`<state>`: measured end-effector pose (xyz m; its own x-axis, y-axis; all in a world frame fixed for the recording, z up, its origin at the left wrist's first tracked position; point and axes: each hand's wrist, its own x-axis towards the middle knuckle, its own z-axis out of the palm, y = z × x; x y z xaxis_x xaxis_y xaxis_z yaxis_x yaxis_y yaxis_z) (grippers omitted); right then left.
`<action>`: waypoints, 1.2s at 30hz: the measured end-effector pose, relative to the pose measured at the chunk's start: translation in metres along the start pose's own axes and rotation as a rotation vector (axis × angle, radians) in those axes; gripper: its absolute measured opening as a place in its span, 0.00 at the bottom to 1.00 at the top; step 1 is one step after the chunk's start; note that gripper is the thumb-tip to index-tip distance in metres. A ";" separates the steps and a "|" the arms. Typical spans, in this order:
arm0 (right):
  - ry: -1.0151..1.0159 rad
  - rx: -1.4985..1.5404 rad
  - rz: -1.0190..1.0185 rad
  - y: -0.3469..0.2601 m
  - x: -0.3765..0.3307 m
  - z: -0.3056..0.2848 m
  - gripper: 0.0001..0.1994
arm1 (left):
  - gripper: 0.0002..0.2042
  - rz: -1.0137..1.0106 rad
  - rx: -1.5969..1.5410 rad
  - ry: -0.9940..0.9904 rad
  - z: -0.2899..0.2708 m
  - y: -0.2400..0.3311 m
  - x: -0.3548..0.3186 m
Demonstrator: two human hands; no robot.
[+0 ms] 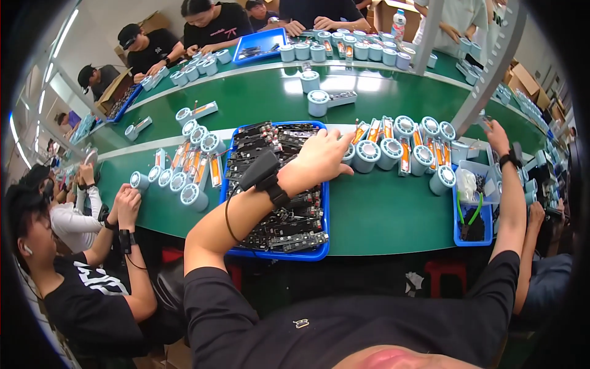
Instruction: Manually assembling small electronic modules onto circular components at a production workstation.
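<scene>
My left hand (pixel 319 155), fingers spread, reaches over a blue tray (pixel 327 215) heaped with black circuit-board strips (pixel 283 221). Its fingertips come close to a light-blue housing (pixel 367 154) with a round ribbed head, at the left end of a cluster of such housings; whether they touch is unclear. Several in that cluster have handles with orange strips (pixel 404 157) inside. Far to the right, my right hand (pixel 498 138) is raised beside a slanted metal post (pixel 485 86). Its fingers are closed around a small pale piece too indistinct to name.
A small blue bin (pixel 473 230) holds green-handled pliers (pixel 472 212) at the right; a clear bag (pixel 467 184) lies behind. More housings (pixel 190 160) sit left of the tray. Co-workers flank me and line the far bench. A red stool (pixel 445 273) stands below the table edge.
</scene>
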<state>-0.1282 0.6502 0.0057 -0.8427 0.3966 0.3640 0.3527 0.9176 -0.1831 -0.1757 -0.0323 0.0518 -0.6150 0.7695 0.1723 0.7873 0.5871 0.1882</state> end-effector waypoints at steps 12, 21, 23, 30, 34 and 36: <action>0.398 0.635 -0.009 -0.105 -0.152 -0.136 0.21 | 0.21 -0.059 0.161 0.126 -0.023 -0.056 -0.095; -0.394 0.574 -0.444 -0.343 -0.302 -0.120 0.15 | 0.11 0.008 0.469 0.197 -0.026 -0.048 -0.095; -0.304 0.568 -0.379 -0.360 -0.324 -0.098 0.15 | 0.07 -0.035 0.302 0.325 -0.040 -0.030 -0.100; -0.071 0.535 -0.250 -0.386 -0.363 -0.052 0.16 | 0.19 -0.221 -0.641 0.652 -0.021 0.078 -0.137; -0.033 0.621 -0.251 -0.391 -0.361 -0.056 0.18 | 0.25 0.058 -1.123 0.691 0.040 0.120 -0.140; -0.032 0.655 -0.254 -0.387 -0.357 -0.060 0.19 | 0.24 -0.164 -1.506 0.628 0.056 0.151 -0.134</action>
<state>0.0607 0.1553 0.0008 -0.8818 0.1616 0.4430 -0.1658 0.7731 -0.6122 0.0282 -0.0330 0.0029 -0.8989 0.2900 0.3284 0.1973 -0.4012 0.8945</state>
